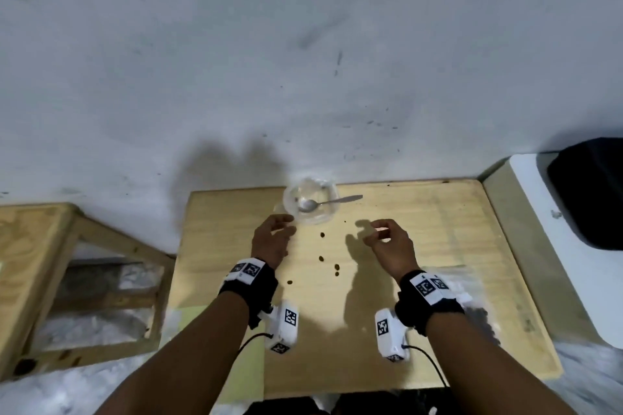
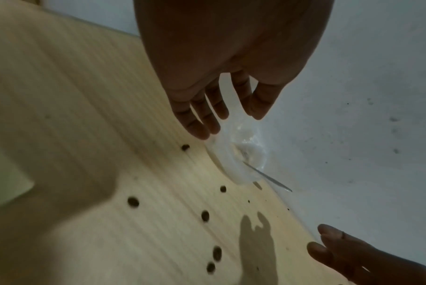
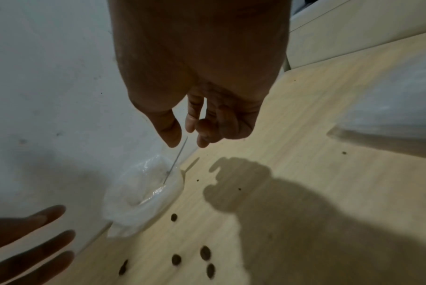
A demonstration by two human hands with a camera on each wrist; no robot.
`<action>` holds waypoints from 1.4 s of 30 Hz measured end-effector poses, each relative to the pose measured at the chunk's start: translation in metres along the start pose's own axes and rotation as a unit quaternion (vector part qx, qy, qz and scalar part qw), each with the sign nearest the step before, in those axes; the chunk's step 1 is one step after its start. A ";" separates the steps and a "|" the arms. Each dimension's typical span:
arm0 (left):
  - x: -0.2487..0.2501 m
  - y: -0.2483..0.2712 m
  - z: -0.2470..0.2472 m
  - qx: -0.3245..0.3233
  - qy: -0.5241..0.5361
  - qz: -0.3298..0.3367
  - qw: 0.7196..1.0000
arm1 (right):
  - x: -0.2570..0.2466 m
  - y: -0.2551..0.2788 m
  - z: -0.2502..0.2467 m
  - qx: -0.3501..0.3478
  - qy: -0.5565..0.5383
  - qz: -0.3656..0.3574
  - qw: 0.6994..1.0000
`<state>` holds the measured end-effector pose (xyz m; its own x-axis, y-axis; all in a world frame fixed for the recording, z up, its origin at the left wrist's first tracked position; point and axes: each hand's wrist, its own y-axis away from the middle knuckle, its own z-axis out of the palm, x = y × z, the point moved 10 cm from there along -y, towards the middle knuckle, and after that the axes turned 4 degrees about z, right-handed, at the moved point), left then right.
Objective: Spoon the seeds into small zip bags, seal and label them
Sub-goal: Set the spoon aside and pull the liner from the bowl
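A clear plastic bowl (image 1: 312, 202) stands at the far edge of the wooden table (image 1: 438, 229), with a metal spoon (image 1: 332, 202) lying in it, handle to the right. Several dark seeds (image 1: 322, 234) lie scattered on the wood between my hands. My left hand (image 1: 279, 229) hovers just short of the bowl (image 2: 241, 154), fingers (image 2: 202, 123) straight and spread, empty. My right hand (image 1: 379, 232) hangs over the table right of the seeds (image 3: 204, 252), fingers (image 3: 207, 133) loosely curled, holding nothing I can see. Clear zip bags (image 1: 472, 300), one with dark seeds inside, lie under my right wrist.
A wooden frame stool (image 1: 67, 263) stands left of the table. A white surface (image 1: 556, 246) with a black object (image 1: 593, 192) on it adjoins the right side. A pale yellow-green sheet (image 1: 195, 320) lies at the table's near left. A grey-white wall runs behind.
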<state>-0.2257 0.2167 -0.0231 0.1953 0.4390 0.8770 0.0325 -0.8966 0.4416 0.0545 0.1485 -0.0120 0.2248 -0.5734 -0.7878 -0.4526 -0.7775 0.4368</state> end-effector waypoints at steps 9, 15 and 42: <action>0.022 -0.073 -0.008 -0.072 -0.158 0.047 0.984 | 0.011 -0.066 0.031 0.007 -0.024 0.132 0.991; 0.029 -0.090 0.016 -0.138 -0.251 0.058 0.956 | 0.008 -0.097 0.055 -0.007 -0.050 0.149 0.988; -0.023 -0.081 -0.020 0.046 -0.009 -0.077 0.996 | 0.078 -0.054 -0.046 0.194 -0.305 0.206 0.909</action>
<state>-0.2525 0.2802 -0.0756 0.1976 0.5720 0.7961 0.1528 -0.8201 0.5514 0.1359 0.1342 -0.0772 -0.5001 -0.4529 -0.7381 -0.6863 -0.3125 0.6568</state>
